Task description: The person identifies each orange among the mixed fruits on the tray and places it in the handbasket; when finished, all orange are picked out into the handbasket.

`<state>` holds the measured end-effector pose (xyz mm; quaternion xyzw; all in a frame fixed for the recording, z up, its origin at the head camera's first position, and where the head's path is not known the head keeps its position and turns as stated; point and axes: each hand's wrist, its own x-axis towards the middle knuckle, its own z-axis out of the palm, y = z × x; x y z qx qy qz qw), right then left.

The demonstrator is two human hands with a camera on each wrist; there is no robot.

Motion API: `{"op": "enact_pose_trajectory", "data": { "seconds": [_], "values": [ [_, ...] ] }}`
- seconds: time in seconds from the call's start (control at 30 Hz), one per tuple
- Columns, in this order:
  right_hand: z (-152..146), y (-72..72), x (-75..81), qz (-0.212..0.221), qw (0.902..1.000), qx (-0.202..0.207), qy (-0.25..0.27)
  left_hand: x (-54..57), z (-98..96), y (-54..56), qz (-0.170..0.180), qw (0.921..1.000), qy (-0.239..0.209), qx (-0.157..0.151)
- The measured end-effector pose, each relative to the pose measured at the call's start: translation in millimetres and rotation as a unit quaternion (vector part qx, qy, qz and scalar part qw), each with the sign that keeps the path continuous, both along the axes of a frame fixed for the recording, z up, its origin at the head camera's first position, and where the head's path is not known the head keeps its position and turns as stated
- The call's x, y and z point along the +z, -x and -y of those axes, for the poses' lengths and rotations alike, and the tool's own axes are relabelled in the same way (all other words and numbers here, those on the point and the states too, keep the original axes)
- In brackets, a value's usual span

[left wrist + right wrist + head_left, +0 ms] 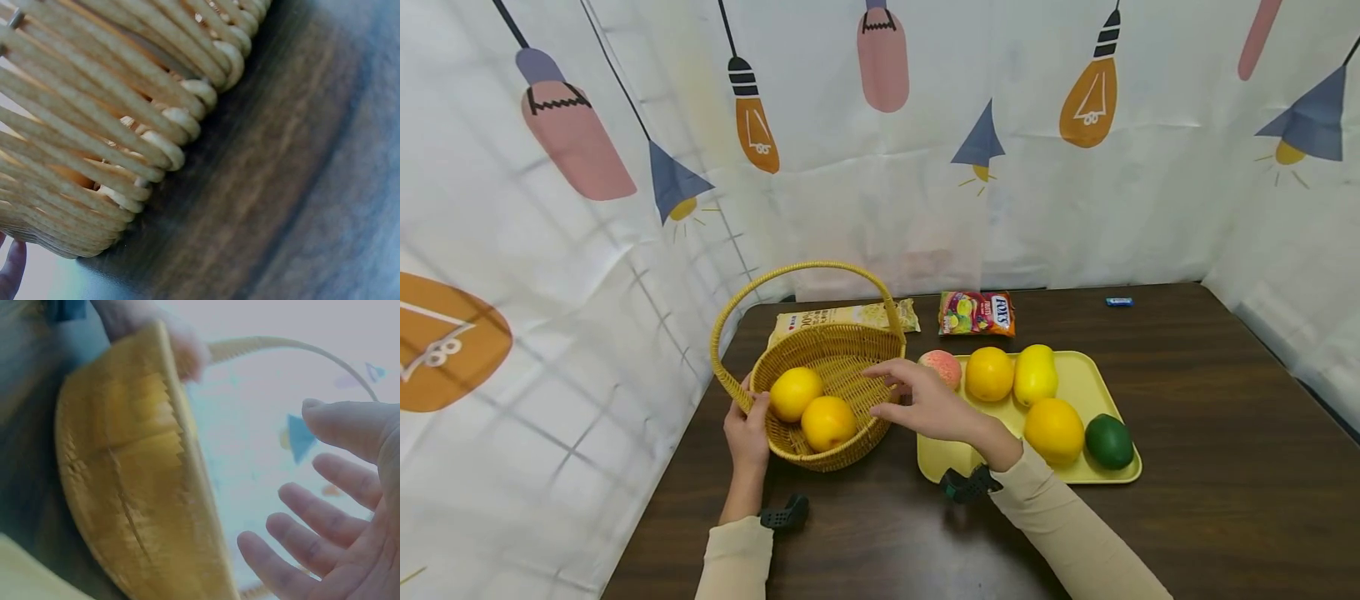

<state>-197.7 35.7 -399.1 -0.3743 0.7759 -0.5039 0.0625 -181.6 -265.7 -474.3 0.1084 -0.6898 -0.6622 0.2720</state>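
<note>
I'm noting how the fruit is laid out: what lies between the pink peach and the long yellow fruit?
A round orange fruit lies between the pink peach and the long yellow fruit, as the head view shows.

Place was a curtained-off tabletop set, likely a lab-style recording corner; whether inside a home or a lab couldn't be told. White sheeting (880, 217) printed with cartoon lamps and bulbs hung behind and on both sides of a dark wood-grain table (1210, 433). Black wrist bands (786, 512) fit that. Wicker basket (835, 340), yellow tray (942, 454) and snack packets (977, 313) looked like props.
</note>
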Motion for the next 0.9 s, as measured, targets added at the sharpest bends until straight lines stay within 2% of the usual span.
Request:
{"op": "enact_pose_trajectory", "data": {
  "seconds": [0.27, 0.4, 0.53, 0.73, 0.9],
  "values": [
    [-45.8, 10.3, 8.4, -0.003, 0.9975, -0.067, 0.025, 1.9, 3.7, -1.0, 0.013, 0.9999, 0.005, -0.009],
    [-68.2, 19.2, 8.4, -0.016, 0.9943, -0.104, 0.013, 1.8, 2.3, -1.5, 0.01, 0.9999, 0.002, -0.013],
    [-90.5, 29.8, 2.0, -0.022, 0.9888, -0.148, 0.0, 2.3, 0.3, -2.0, 0.014, 0.9998, 0.013, -0.004],
    [-120.3, 41.0, -6.2, -0.01, 0.9761, -0.217, 0.015, 1.9, -0.7, -2.2, 0.022, 0.9996, 0.018, -0.003],
    [-138.4, 48.1, -13.9, 0.002, 0.9699, -0.243, -0.012, 2.3, -0.7, -2.9, 0.02, 0.9997, 0.014, -0.002]
  ]
}}
